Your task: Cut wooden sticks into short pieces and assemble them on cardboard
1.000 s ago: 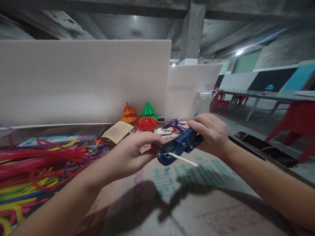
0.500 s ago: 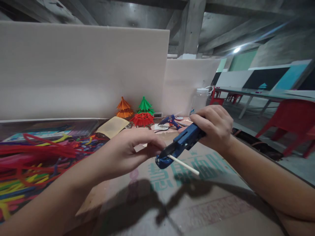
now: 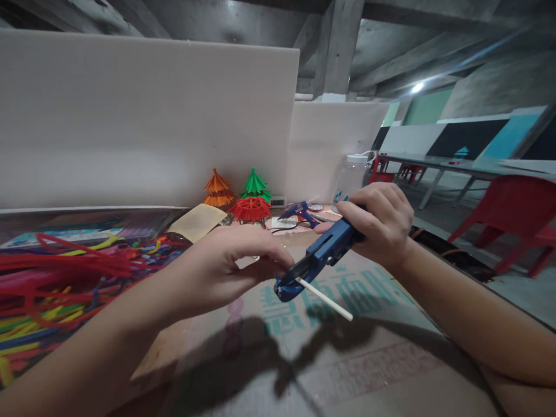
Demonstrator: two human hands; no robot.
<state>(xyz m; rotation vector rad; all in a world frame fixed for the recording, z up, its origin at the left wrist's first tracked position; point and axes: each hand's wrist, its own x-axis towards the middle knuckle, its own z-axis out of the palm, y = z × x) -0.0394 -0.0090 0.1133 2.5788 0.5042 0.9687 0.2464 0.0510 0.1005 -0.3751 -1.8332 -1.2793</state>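
In the head view my right hand (image 3: 382,223) is wrapped round the handle of a blue pipe cutter (image 3: 328,246), held above the cardboard and slanting down to the left. Between the cutter's dark blade and its hooked lower jaw lies a thin pale stick (image 3: 328,300). The stick's free end points down and to the right. My left hand (image 3: 243,260) is closed in a pinch just left of the jaw, at the stick's other end. That end is hidden behind the fingers and the jaw.
Printed cardboard (image 3: 343,359) covers the tabletop. Colourful strips (image 3: 65,289) are piled at left. Small orange (image 3: 216,191), green (image 3: 254,184) and red (image 3: 251,209) crafts stand by the white partition (image 3: 152,127). A blue glue gun (image 3: 299,213) and a clear bottle (image 3: 350,176) are behind the cutter.
The stick's free end has tipped slightly downward, and the blade sits a little lower in the jaw. Both hands stay nearly in place; the view has shifted slightly.
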